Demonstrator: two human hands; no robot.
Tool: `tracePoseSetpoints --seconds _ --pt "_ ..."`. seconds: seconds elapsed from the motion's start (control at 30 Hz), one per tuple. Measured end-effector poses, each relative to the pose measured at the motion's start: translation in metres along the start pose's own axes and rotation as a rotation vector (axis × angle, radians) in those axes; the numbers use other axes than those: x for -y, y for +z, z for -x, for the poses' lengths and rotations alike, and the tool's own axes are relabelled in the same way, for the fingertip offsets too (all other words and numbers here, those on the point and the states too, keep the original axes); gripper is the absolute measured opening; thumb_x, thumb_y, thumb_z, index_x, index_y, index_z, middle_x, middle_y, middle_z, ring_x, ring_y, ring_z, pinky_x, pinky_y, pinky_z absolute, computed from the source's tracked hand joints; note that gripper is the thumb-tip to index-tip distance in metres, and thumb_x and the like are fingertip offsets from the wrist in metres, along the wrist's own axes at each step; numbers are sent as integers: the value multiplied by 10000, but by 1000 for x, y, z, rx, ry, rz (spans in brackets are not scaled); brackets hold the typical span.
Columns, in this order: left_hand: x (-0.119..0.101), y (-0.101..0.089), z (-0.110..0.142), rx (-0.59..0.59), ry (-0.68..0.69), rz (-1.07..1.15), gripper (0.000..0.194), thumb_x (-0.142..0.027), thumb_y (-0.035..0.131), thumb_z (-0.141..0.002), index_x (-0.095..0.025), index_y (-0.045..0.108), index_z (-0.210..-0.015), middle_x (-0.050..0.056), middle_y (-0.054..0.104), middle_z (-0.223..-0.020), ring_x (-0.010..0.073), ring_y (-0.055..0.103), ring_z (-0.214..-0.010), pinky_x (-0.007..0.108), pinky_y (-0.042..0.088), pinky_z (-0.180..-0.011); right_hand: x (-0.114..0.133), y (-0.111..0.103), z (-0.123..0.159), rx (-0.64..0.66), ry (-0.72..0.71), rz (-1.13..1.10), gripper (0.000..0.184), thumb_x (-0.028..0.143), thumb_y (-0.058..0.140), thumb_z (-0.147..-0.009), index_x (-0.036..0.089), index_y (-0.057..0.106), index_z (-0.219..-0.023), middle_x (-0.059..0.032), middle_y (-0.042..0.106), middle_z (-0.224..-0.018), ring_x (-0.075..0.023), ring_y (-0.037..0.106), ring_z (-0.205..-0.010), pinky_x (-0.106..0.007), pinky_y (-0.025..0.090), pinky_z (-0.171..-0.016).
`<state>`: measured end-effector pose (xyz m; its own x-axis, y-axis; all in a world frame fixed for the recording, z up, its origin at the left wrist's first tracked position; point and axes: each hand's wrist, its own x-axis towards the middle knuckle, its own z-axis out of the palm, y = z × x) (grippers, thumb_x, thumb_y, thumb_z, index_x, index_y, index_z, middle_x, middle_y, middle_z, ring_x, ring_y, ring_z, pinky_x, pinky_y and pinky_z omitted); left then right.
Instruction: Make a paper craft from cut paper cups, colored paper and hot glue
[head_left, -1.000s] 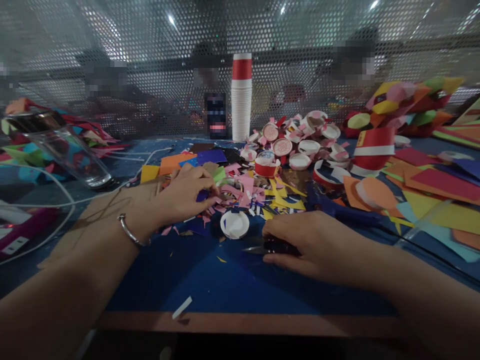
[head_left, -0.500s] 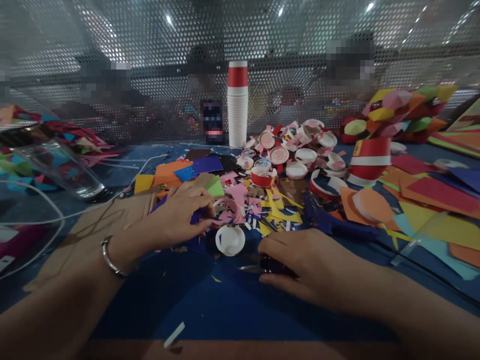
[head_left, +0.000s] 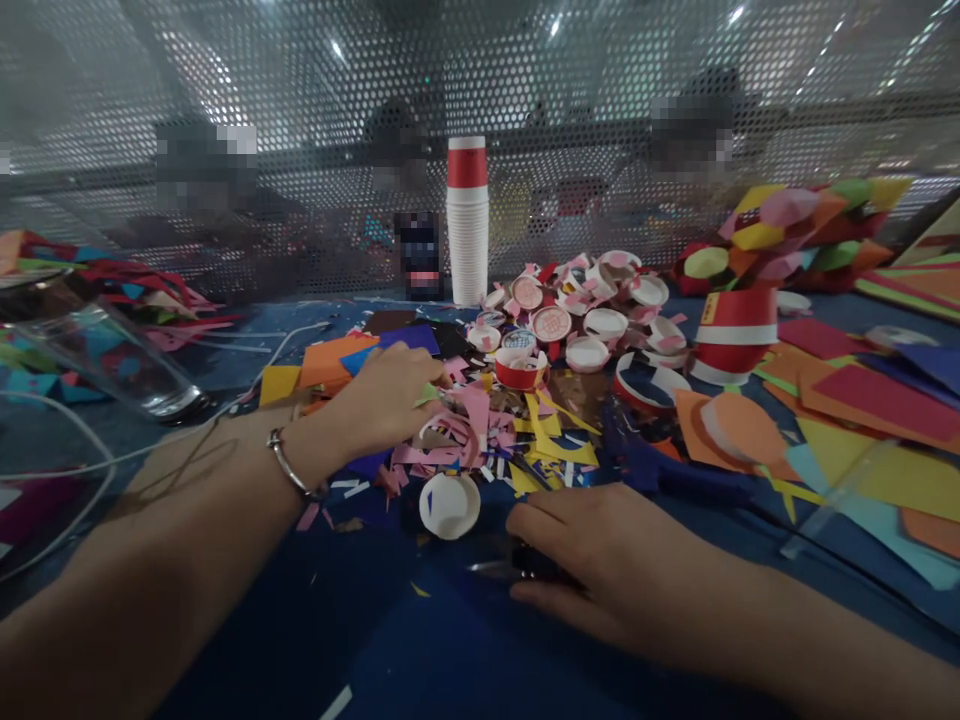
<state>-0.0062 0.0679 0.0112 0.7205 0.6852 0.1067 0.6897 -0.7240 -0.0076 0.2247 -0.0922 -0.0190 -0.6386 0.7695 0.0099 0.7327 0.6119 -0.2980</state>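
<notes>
My left hand (head_left: 394, 395), a silver bracelet on its wrist, reaches over the pile of paper scraps (head_left: 472, 425). Its thumb and bent fingers stand apart, with a piece of green paper (head_left: 427, 395) showing in the gap. At the right, my right hand (head_left: 592, 540) is closed round black-handled scissors (head_left: 491, 569), whose metal tip points left just above the blue tabletop. The palm hides most of the handle. Between both hands lies a white paper cup bottom (head_left: 450, 506), open side up, holding a small purple scrap.
A tall stack of paper cups (head_left: 468, 230) stands behind a heap of cut cup bottoms (head_left: 592, 310). Right are a red-and-white cup (head_left: 735, 335), coloured paper sheets (head_left: 870, 400) and a blue-handled tool (head_left: 701, 482) with a black cord. Left are a glass (head_left: 142, 365) and white cable (head_left: 105, 465).
My left hand has moved right and forward, from beside the purple paper to over the green paper and pink scraps. My right hand still holds the scissors in nearly the same place.
</notes>
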Motion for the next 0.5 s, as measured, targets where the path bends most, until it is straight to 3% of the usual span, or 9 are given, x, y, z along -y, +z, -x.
tracePoseSetpoints --seconds 0.17,0.27,0.5 --pt "15 16 4 11 -35 -85 286 -410 581 -967 -184 711 -1082 137 720 -1082 360 606 -1079 486 434 -906 0 0 1 -32 -10 5 151 325 703 -945 204 625 -991 -40 735 -894 -221 673 -730 -313 309 -569" --pt "20 16 13 -23 -36 -112 267 -389 586 -966 -195 697 -1114 131 692 -1099 350 590 -1091 492 433 -930 1 1 1 -32 -4 -3 138 305 708 -939 208 619 -979 -33 734 -888 -210 665 -717 -310 315 -573" --pt "-4 9 17 -13 58 -31 295 -267 580 -981 -284 758 -1215 93 641 -1179 316 525 -1136 477 408 -973 1 1 2 -9 6 -13 128 285 709 -932 212 608 -962 -32 731 -885 -212 668 -705 -305 328 -570"
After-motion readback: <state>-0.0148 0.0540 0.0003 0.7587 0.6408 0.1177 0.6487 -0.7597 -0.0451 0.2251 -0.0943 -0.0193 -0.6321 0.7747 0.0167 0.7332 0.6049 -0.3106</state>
